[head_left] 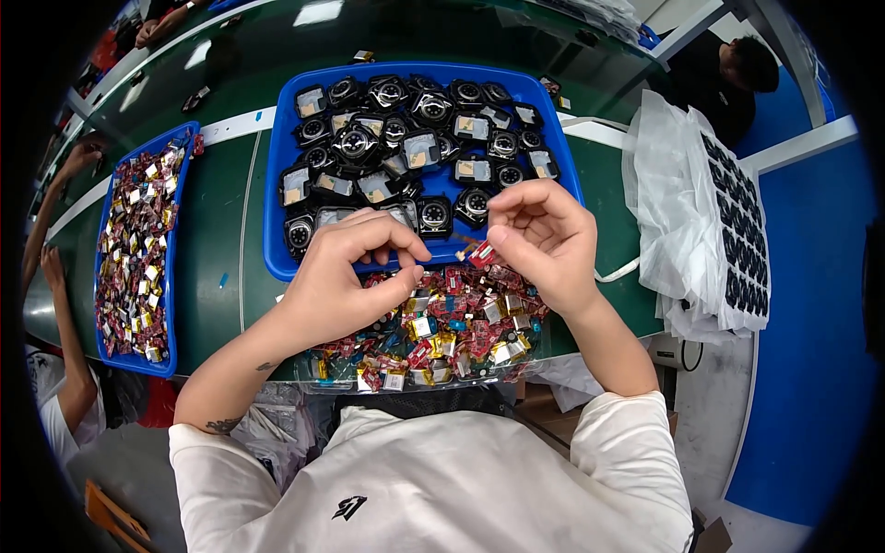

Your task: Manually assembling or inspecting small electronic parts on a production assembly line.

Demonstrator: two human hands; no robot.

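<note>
My right hand (550, 247) pinches a small red circuit board (481, 254) between thumb and fingers. A short thin strip sticks out from the board toward the left. My left hand (346, 267) hovers just left of it, thumb and forefinger apart with nothing visible between them; the other fingers curl under and are partly hidden. Below both hands spreads a heap of red circuit boards with silver and yellow battery cells (479, 336). Beyond them stands a blue tray (274, 217) filled with black watch cases (355, 144), some showing round faces, others their open backs.
Another blue tray (171, 318), heaped with similar boards and cells, stands at the left on the green table (217, 267). White sheeting (671, 221) and a stack of black parts (733, 221) lie at the right. Other people's arms (60, 286) reach in at far left; a person (728, 83) is at upper right.
</note>
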